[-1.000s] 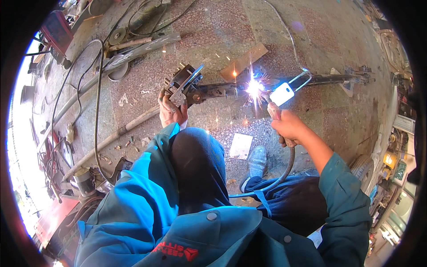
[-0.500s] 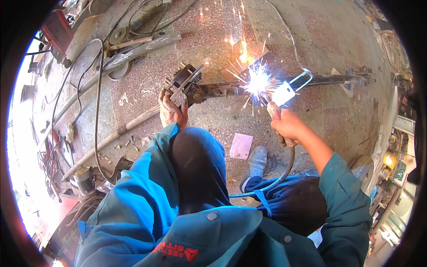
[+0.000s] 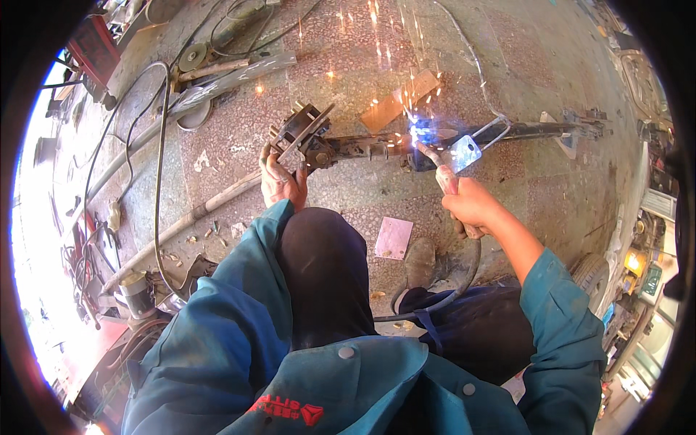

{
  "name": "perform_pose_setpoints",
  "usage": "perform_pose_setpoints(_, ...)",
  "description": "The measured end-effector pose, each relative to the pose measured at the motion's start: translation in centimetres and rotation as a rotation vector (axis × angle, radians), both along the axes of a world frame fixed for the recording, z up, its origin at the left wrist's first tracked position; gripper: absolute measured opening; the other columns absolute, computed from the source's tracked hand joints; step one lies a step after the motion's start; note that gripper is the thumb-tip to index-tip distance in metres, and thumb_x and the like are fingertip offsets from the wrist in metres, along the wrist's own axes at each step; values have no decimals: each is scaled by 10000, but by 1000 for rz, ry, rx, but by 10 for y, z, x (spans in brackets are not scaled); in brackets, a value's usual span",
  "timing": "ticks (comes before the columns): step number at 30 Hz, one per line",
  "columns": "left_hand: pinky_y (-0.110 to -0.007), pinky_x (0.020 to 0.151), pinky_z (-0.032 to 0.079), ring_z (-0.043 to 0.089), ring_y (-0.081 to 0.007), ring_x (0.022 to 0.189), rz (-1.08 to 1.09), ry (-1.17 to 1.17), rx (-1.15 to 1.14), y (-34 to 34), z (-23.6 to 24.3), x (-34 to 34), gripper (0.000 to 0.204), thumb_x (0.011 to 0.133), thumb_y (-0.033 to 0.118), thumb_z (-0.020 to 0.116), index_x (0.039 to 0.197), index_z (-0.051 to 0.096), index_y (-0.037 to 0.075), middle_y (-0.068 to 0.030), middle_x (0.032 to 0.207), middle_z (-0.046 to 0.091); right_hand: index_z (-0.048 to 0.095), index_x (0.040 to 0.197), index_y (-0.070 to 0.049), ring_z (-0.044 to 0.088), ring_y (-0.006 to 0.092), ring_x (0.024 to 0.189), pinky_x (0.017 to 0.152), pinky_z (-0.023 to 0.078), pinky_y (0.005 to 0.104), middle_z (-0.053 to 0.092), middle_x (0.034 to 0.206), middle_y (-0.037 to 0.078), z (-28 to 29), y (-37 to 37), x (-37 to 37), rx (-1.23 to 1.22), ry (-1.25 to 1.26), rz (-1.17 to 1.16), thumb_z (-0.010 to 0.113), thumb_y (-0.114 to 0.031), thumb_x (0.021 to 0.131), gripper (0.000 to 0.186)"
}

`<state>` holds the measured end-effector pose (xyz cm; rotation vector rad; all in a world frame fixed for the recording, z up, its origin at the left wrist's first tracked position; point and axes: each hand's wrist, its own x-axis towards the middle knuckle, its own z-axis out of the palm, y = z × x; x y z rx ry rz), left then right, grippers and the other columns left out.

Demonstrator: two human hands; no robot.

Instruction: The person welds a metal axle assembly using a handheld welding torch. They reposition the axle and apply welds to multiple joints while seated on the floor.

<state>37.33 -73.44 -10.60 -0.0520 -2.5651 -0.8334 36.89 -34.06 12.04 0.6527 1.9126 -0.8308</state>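
A long dark metal bar lies across the floor in front of me, with a blocky bolted metal bracket at its left end. My left hand is closed around the near edge of that bracket, thumb toward me. In my right hand is a welding torch, its tip at the bar's middle. A blue-white arc glows there, and orange sparks fly away from me. Beside the torch, a pale metal plate with a bent wire loop lies against the bar.
A brown flat piece lies beyond the arc, and a pink square near my shoe. The torch cable curves past my leg. At left are a long pipe, an angle grinder and loose cables; a tire stands right.
The large white burst at the torch tip has shrunk to a small blue glow, and the blue light on my clothes has faded. Both hands keep their places.
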Motion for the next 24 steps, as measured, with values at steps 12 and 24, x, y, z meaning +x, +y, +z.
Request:
perform_pose_setpoints(12, -552, 1027, 552, 604, -543, 1305, 26, -89, 16, 3, 7, 2, 782, 906, 221, 838, 1476, 396, -82, -349, 1573, 454, 599, 974, 11, 625, 257, 488, 431, 512, 474, 608, 755, 108, -2, 4, 2, 1, 31, -18, 606, -101, 933, 119)
perform_pose_setpoints(24, -557, 1031, 550, 609, -545, 1301, 17, -68, 19, 5, 10, 1, 783, 935, 234, 822, 1487, 360, -76, -358, 1575, 447, 629, 988, 71, 689, 285, 527, 438, 531, 497, 657, 746, 153, 8, 0, 0, 11, 42, -3, 622, -111, 942, 188)
